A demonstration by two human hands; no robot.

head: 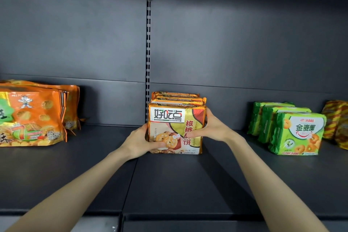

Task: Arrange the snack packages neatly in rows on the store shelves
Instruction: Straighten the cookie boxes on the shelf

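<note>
Front orange cookie pkg (176, 118) stands upright on the dark shelf (169, 184), mid-frame, just R of the slotted upright (148, 43) — label facing the camera. Left grip (140, 143) grasps its lower L edge, thumb lying across the front near the cookie picture. Right grip (211, 128) grasps the R edge, thumb on the front, fingers wrapped round the side. Directly behind, touching it, a row of matching orange pkgs (177, 98) w/ only top edges showing. Well apart to the L: big orange snack bags (32, 117), leaning one behind another, front one cut off by the frame. To the R, apart from both grips — green cookie pkgs (297, 133), upright in a row, three visible. Just past those, at the frame edge, yellow-red striped pkgs (337, 120).
</note>
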